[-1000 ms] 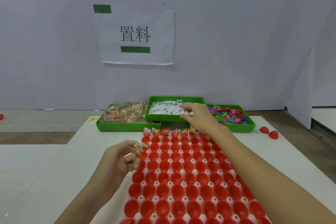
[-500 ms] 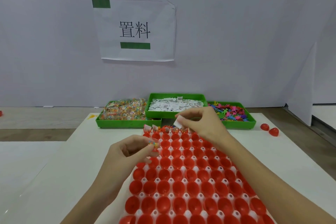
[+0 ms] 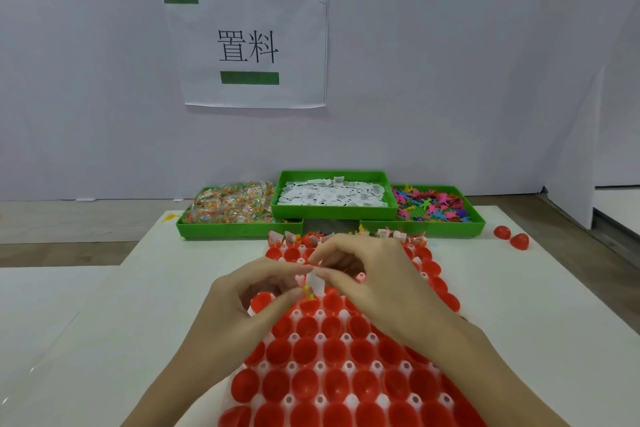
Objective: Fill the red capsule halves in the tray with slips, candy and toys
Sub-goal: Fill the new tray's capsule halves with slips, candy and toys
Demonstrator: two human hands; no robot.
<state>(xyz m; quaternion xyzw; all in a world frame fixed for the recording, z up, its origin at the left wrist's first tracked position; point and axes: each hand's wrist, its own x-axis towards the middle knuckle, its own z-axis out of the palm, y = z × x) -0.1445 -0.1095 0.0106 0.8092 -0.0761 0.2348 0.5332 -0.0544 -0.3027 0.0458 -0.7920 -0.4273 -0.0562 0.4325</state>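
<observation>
A white tray (image 3: pixel 320 366) of several red capsule halves (image 3: pixel 304 352) lies in front of me on the white table. Its far row (image 3: pixel 294 238) holds slips and candy. My left hand (image 3: pixel 249 302) pinches a small candy packet (image 3: pixel 308 292) over the tray's upper part. My right hand (image 3: pixel 374 274) pinches a white paper slip (image 3: pixel 317 282) right beside the packet. Both sit just above a red half (image 3: pixel 308 306). Behind the tray stand three green bins: candy (image 3: pixel 232 206), slips (image 3: pixel 332 194) and coloured toys (image 3: pixel 433 206).
Two loose red capsule halves (image 3: pixel 512 237) lie on the table at the right. A paper sign (image 3: pixel 247 47) hangs on the grey wall behind the bins. A second white table surface (image 3: pixel 41 295) adjoins on the left.
My right hand came back from the slip bin with a slip and met my left hand, which moved right with the candy packet over the tray.
</observation>
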